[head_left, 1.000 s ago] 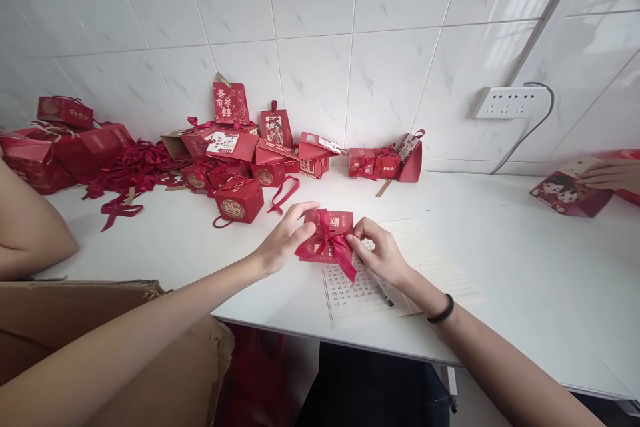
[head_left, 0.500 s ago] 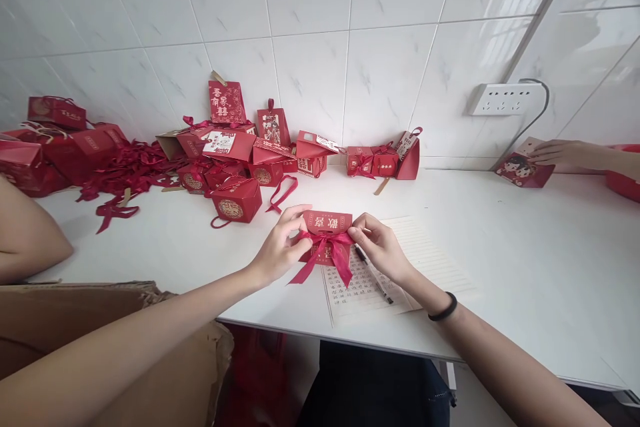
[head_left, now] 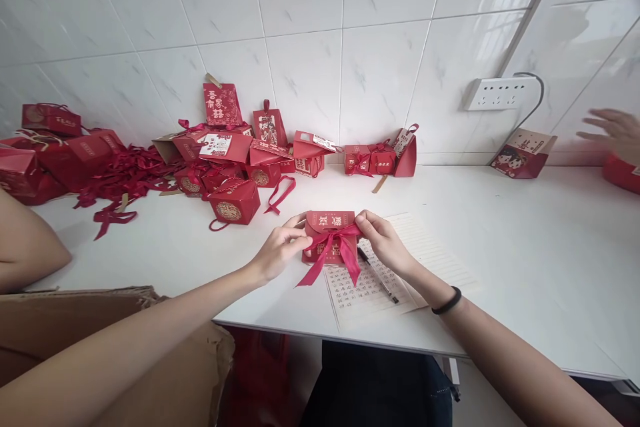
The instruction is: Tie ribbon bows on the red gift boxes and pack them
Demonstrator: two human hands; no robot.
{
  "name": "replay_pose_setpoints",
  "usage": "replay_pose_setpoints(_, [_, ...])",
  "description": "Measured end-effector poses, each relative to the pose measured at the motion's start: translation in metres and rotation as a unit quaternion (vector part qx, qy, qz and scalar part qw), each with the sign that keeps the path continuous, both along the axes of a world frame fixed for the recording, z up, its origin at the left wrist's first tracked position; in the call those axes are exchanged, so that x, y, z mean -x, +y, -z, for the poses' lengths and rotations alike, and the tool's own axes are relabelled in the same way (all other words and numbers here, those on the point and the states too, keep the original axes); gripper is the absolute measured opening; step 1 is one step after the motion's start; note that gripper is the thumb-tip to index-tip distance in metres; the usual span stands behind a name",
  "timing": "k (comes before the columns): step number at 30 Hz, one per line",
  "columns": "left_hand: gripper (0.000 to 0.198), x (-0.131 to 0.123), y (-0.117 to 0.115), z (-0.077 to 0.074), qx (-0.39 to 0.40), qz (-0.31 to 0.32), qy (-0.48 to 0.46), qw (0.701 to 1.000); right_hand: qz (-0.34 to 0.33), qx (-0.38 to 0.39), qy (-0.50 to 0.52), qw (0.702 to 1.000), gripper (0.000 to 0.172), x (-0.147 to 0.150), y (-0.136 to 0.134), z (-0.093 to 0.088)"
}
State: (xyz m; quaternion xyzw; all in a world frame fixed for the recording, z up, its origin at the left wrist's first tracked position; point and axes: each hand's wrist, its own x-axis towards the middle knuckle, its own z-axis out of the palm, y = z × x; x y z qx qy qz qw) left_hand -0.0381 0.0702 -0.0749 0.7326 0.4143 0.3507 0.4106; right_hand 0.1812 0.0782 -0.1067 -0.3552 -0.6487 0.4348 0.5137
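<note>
A small red gift box [head_left: 330, 230] with gold characters stands on the white table [head_left: 500, 247], tied with a red ribbon bow [head_left: 336, 250] whose tails hang down its front. My left hand [head_left: 277, 250] pinches the bow's left loop at the box's left side. My right hand [head_left: 383, 240] pinches the right loop at the box's right side. Both hands have their fingers closed on the ribbon. The box rests partly on a lined sheet of paper [head_left: 395, 267] with writing, and a pen [head_left: 377, 275] lies on that sheet under my right hand.
A heap of red gift boxes [head_left: 235, 147] and loose red ribbons [head_left: 125, 173] lies along the tiled wall. Another person's arm [head_left: 25, 247] is at left, another's hand [head_left: 613, 127] at far right near a printed box [head_left: 523, 155]. A cardboard carton [head_left: 75, 320] sits low left. A wall socket [head_left: 495, 93] is mounted at the right.
The bow has been pulled out sideways by both hands and the box now stands upright. The person at right has set the printed box by the wall and drawn the hand away.
</note>
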Motion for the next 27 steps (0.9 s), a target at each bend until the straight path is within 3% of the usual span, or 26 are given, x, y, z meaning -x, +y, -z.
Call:
replay_pose_setpoints(4, [0.029,-0.003,-0.003,0.0,-0.025,-0.025,0.023,0.999,-0.02,0.026,0.021,0.999,0.045,0.001,-0.001,-0.001])
replay_pose_setpoints(9, [0.03,0.001,-0.002,0.001,-0.062,0.001,0.046,0.997,-0.048,0.061,0.062,0.995,0.044,0.001,-0.002,-0.002])
replay_pose_setpoints(13, [0.03,0.008,0.004,0.001,-0.064,0.014,0.051,0.997,-0.039,0.044,0.065,0.996,0.045,0.0,0.0,-0.002])
replay_pose_setpoints(16, [0.02,0.011,0.007,0.001,-0.07,0.023,0.052,0.996,-0.036,0.041,0.06,0.997,0.045,0.0,0.0,-0.002])
replay_pose_setpoints(23, [0.057,0.003,0.005,-0.002,-0.157,0.085,0.083,0.98,-0.045,0.088,0.058,0.993,0.048,0.002,0.001,-0.001])
replay_pose_setpoints(27, [0.034,-0.009,0.001,-0.009,-0.127,0.086,0.085,0.984,-0.046,0.097,0.054,0.993,0.048,0.002,0.0,0.0])
